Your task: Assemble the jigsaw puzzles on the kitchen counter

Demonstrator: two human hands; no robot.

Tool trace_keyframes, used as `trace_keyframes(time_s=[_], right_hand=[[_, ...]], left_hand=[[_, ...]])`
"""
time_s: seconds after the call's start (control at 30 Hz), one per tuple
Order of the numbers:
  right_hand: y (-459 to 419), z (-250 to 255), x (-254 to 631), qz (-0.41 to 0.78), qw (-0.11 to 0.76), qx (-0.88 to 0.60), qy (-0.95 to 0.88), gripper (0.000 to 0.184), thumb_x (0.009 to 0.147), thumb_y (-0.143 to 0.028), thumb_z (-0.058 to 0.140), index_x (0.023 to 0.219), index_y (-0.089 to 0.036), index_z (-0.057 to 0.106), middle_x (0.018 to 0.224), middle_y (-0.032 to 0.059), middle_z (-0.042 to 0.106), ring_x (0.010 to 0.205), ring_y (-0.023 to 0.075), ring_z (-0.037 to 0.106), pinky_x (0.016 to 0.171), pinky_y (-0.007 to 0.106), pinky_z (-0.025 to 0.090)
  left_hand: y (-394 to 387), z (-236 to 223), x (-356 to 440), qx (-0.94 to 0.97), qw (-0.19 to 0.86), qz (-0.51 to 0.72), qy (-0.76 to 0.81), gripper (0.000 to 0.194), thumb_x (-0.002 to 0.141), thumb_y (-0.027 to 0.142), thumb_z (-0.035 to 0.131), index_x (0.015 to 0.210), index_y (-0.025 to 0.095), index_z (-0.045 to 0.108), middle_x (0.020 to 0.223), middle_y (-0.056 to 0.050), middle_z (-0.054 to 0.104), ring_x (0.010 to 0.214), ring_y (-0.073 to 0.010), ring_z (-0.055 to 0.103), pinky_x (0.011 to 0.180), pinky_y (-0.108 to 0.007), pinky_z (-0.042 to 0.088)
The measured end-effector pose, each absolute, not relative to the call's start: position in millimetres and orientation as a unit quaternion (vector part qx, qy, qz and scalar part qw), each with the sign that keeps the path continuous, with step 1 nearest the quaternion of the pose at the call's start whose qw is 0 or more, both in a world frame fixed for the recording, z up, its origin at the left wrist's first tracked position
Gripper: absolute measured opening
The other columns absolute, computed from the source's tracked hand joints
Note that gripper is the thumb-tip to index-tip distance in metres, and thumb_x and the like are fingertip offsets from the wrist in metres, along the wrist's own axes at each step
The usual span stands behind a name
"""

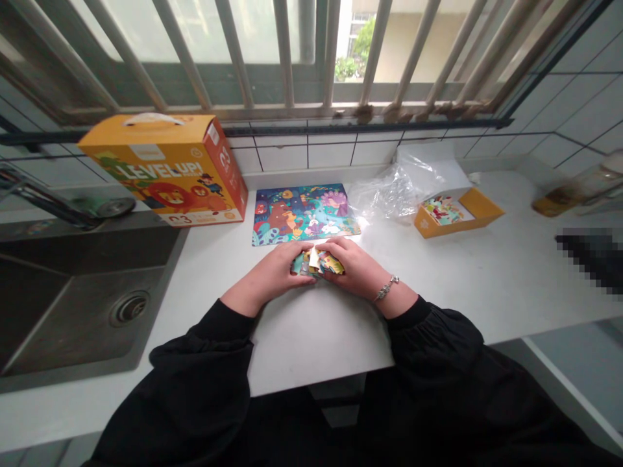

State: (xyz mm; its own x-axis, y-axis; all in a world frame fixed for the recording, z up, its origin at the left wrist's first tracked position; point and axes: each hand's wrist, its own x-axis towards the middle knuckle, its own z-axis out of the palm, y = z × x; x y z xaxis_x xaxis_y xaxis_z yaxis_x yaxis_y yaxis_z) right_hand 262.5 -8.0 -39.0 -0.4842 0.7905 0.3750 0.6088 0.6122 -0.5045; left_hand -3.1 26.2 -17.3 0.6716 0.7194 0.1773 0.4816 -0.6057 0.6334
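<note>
Two hands (283, 264) (357, 266) clasp printed pieces (315, 261); an orange box (168, 178) reads "LEVEL UP! 03".

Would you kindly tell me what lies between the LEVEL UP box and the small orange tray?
The head view shows an animal picture sheet, then crumpled clear plastic nearer the small orange tray.

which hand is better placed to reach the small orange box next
Probably the right hand: it is nearer the small box, which sits off to the right. The left hand would have to reach across. Both hold pieces, though, so either would likely need freeing first.
</note>
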Motion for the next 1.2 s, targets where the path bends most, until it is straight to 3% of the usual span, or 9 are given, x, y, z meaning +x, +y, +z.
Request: trace_keyframes(time_s=[0.17, 0.23, 0.37, 0.43, 0.53, 0.7, 0.83, 1.2], right_hand=[[-22, -39, 288, 0.127, 0.270, -0.442, -0.846, 0.063, 0.096, -0.042, 0.085, 0.152, -0.022, 0.062, 0.147, 0.0190, 0.064, 0.136, 0.0365, 0.064, 0.118, 0.058, 0.055], [-28, -38, 298, 0.117, 0.262, -0.459, -0.841, 0.063, 0.099, -0.048, 0.081, 0.153, -0.022, 0.061, 0.151, 0.0199, 0.062, 0.140, 0.0375, 0.062, 0.120, 0.060, 0.054], [-38, -38, 311, 0.090, 0.246, -0.515, -0.816, 0.049, 0.106, -0.044, 0.069, 0.149, -0.021, 0.065, 0.152, 0.0209, 0.063, 0.139, 0.0378, 0.064, 0.120, 0.061, 0.054], [-40, -39, 311, 0.070, 0.248, -0.537, -0.804, 0.053, 0.107, -0.044, 0.066, 0.153, -0.019, 0.063, 0.157, 0.0226, 0.061, 0.144, 0.0389, 0.061, 0.122, 0.062, 0.053], [-42, -38, 299, 0.035, 0.232, -0.545, -0.805, 0.063, 0.110, -0.048, 0.062, 0.165, -0.018, 0.054, 0.171, 0.0216, 0.053, 0.158, 0.0388, 0.050, 0.131, 0.063, 0.043], [-44, -34, 277, 0.020, 0.111, -0.558, -0.822, 0.072, 0.114, -0.057, 0.053, 0.176, -0.024, 0.042, 0.187, 0.0124, 0.033, 0.172, 0.0373, 0.031, 0.139, 0.066, 0.027], [-45, -34, 286, 0.031, 0.057, -0.593, -0.803, 0.078, 0.114, -0.065, 0.049, 0.180, -0.026, 0.036, 0.189, 0.0112, 0.027, 0.172, 0.0415, 0.031, 0.136, 0.071, 0.029], [-65, -46, 372, 0.016, 0.059, -0.631, -0.774, 0.078, 0.112, -0.066, 0.050, 0.178, -0.028, 0.040, 0.185, 0.0150, 0.035, 0.167, 0.0456, 0.039, 0.131, 0.074, 0.036]], left_hand=[[23, -17, -3, 0.886, 0.240, 0.208, 0.338, 0.056, 0.089, 0.041, 0.090, 0.138, 0.026, 0.068, 0.144, -0.012, 0.071, 0.135, -0.0344, 0.067, 0.118, -0.055, 0.054], [21, -18, -3, 0.889, 0.228, 0.215, 0.334, 0.060, 0.090, 0.044, 0.090, 0.142, 0.026, 0.066, 0.148, -0.013, 0.069, 0.139, -0.0350, 0.064, 0.121, -0.056, 0.053], [18, -18, 1, 0.895, 0.202, 0.230, 0.325, 0.071, 0.092, 0.047, 0.089, 0.153, 0.025, 0.059, 0.159, -0.017, 0.064, 0.149, -0.0362, 0.060, 0.128, -0.058, 0.048], [16, -19, 5, 0.901, 0.190, 0.229, 0.315, 0.072, 0.095, 0.048, 0.086, 0.157, 0.024, 0.057, 0.164, -0.018, 0.061, 0.154, -0.0360, 0.057, 0.130, -0.058, 0.046], [14, -22, 12, 0.915, 0.173, 0.214, 0.296, 0.075, 0.099, 0.051, 0.082, 0.162, 0.021, 0.053, 0.171, -0.021, 0.054, 0.161, -0.0364, 0.051, 0.134, -0.059, 0.042], [7, -29, 26, 0.925, 0.174, 0.147, 0.303, 0.076, 0.103, 0.050, 0.076, 0.169, 0.025, 0.047, 0.179, -0.019, 0.046, 0.165, -0.0378, 0.046, 0.137, -0.071, 0.029], [2, -29, 31, 0.924, 0.170, 0.114, 0.322, 0.073, 0.106, 0.044, 0.071, 0.172, 0.027, 0.046, 0.177, -0.016, 0.049, 0.166, -0.0374, 0.045, 0.138, -0.072, 0.025], [2, -24, 28, 0.917, 0.173, 0.113, 0.341, 0.065, 0.105, 0.041, 0.069, 0.167, 0.028, 0.053, 0.176, -0.016, 0.051, 0.161, -0.0392, 0.050, 0.136, -0.073, 0.027]])
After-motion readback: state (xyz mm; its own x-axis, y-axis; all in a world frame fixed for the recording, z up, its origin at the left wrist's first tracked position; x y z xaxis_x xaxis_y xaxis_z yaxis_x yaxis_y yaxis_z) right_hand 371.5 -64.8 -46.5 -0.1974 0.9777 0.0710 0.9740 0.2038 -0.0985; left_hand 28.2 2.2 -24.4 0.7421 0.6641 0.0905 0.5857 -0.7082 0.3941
